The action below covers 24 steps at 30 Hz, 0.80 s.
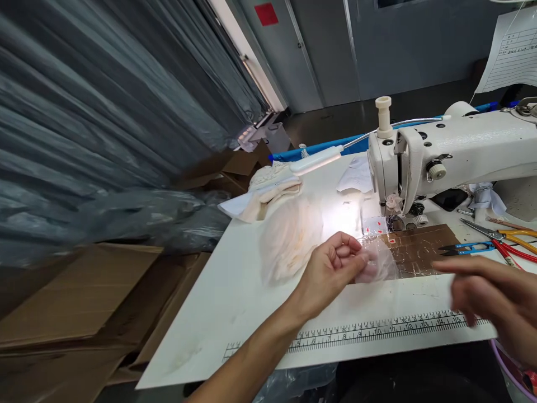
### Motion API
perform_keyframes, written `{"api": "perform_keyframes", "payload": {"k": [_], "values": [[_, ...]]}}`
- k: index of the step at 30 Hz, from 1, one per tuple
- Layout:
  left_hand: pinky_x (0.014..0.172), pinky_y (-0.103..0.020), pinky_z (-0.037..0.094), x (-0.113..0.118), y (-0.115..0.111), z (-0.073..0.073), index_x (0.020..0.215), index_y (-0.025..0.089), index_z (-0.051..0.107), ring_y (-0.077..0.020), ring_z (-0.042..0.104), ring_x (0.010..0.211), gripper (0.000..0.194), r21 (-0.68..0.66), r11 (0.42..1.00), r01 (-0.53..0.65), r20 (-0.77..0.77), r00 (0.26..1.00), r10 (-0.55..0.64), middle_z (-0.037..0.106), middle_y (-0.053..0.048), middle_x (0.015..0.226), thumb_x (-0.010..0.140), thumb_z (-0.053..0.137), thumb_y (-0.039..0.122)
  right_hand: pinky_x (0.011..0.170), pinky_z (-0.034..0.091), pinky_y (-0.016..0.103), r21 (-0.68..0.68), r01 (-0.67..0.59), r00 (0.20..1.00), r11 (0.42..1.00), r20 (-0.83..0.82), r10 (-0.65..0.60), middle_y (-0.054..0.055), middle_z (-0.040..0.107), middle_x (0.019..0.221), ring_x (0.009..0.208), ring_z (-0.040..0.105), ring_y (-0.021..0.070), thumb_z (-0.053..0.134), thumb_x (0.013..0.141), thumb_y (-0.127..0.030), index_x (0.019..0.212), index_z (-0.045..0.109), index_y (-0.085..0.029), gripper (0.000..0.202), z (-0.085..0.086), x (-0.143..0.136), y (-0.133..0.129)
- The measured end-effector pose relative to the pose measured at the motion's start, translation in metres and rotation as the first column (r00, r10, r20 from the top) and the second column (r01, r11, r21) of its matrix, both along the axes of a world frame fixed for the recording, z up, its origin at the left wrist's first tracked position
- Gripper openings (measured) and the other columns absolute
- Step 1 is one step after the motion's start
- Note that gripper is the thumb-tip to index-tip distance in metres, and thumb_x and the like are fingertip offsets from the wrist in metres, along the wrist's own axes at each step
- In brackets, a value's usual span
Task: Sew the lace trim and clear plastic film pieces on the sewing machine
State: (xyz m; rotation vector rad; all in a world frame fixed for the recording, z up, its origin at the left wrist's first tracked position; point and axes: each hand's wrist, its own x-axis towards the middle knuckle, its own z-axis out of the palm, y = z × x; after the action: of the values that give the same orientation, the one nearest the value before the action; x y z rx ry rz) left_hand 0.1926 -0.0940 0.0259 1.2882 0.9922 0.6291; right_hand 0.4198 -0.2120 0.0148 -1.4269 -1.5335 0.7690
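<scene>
Pink fabric piece [380,264] pinched by left hand [331,271] fingertips beside sewing machine [444,159], kept flat on table [235,302]; right hand [495,302] blurred, fingers spread, empty.

Left hand [331,268] curled — right hand [495,299] blurred, spread.

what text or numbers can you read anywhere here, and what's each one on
"10", "13", "14", "15": among the numbers printed along the ruler scale on the front edge of the sewing table; the rest of the scale is too blurred to read.
Paper sheet hanging at upper right: lined rows with print, too small to read.
Red sign on the far wall: no legible text.
Sewing machine: no readable brand.
</scene>
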Motion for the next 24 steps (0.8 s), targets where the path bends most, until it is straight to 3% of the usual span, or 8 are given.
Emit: {"api": "perform_keyframes", "payload": {"k": [4,8,10,13,16,19,21,24], "values": [[0.060,-0.025,0.059,0.008,-0.025,0.016,0.093,0.015,0.053,-0.0174,0.072,0.069,0.046,-0.130,0.983,0.129,0.139,0.984,-0.111,0.071,-0.005,0.080,0.072,0.081,0.044,0.085,0.057,0.040,-0.298,-0.335,0.942,0.894,-0.104,0.319,0.017,0.058,0.130,0.105,0.065,0.0244,0.057,0.086,-0.062,0.148,0.039,-0.019,0.078,-0.010,-0.005,0.030],[0.057,-0.020,0.056,0.007,-0.041,0.027,0.089,0.015,0.056,-0.0136,0.070,0.058,0.042,-0.249,0.921,0.299,0.206,0.946,-0.251,0.069,-0.002,0.066,0.080,0.073,0.052,0.113,0.029,0.055,-0.134,-0.514,0.857,0.847,-0.034,0.514,0.016,0.013,0.161,0.145,0.022,0.0343,0.075,0.070,-0.061,0.157,0.010,-0.024,0.115,-0.013,-0.007,0.037],[0.053,-0.018,0.054,0.004,-0.043,0.029,0.090,0.015,0.057,-0.0123,0.068,0.054,0.041,-0.269,0.910,0.317,0.198,0.942,-0.270,0.068,-0.001,0.064,0.082,0.070,0.053,0.113,0.029,0.052,-0.049,-0.561,0.826,0.826,-0.090,0.556,0.015,0.027,0.157,0.142,0.029,0.0316,0.079,0.069,-0.055,0.156,0.016,-0.024,0.112,-0.006,-0.010,0.042],[0.043,-0.019,0.052,-0.002,-0.034,0.027,0.090,0.016,0.057,-0.0138,0.066,0.053,0.043,-0.202,0.960,0.194,0.133,0.976,-0.170,0.064,0.000,0.066,0.079,0.071,0.055,0.095,0.048,0.036,-0.118,-0.670,0.732,0.732,-0.267,0.627,0.009,0.064,0.117,0.103,0.060,0.0193,0.077,0.074,-0.041,0.145,0.042,-0.020,0.081,0.002,-0.015,0.054],[0.041,-0.021,0.052,-0.008,-0.011,0.013,0.091,0.015,0.058,-0.0152,0.065,0.056,0.047,-0.017,1.000,-0.025,-0.012,1.000,0.025,0.062,0.000,0.070,0.075,0.073,0.056,0.067,0.049,0.024,-0.263,-0.701,0.710,0.663,-0.349,0.612,0.001,0.066,0.084,0.070,0.056,0.0108,0.071,0.078,-0.032,0.123,0.063,-0.016,0.048,-0.003,-0.015,0.070],[0.049,-0.026,0.055,-0.014,0.013,-0.007,0.095,0.015,0.057,-0.0150,0.064,0.056,0.046,0.153,0.984,-0.090,-0.173,0.978,0.116,0.062,-0.001,0.074,0.078,0.066,0.057,0.056,0.043,0.022,-0.386,-0.551,0.834,0.740,-0.254,0.489,0.000,0.062,0.074,0.061,0.053,0.0098,0.065,0.081,-0.024,0.116,0.064,-0.013,0.037,-0.015,-0.011,0.086],[0.052,-0.028,0.055,-0.016,0.026,-0.017,0.100,0.016,0.056,-0.0148,0.062,0.054,0.036,0.308,0.951,-0.029,-0.320,0.938,0.132,0.062,-0.001,0.072,0.087,0.055,0.049,0.058,0.044,0.024,-0.410,-0.379,0.921,0.829,-0.078,0.383,0.001,0.063,0.073,0.062,0.055,0.0117,0.062,0.082,-0.020,0.119,0.063,-0.011,0.038,-0.021,-0.008,0.096],[0.064,-0.032,0.053,-0.017,0.041,-0.021,0.109,0.017,0.054,-0.0180,0.063,0.067,0.024,0.606,0.770,0.201,-0.571,0.784,0.245,0.065,-0.004,0.080,0.092,0.042,0.028,0.067,0.046,0.031,-0.343,-0.172,0.943,0.923,0.214,0.255,0.005,0.067,0.078,0.068,0.060,0.0169,0.059,0.084,-0.023,0.118,0.064,-0.010,0.037,-0.025,-0.006,0.106]]}}
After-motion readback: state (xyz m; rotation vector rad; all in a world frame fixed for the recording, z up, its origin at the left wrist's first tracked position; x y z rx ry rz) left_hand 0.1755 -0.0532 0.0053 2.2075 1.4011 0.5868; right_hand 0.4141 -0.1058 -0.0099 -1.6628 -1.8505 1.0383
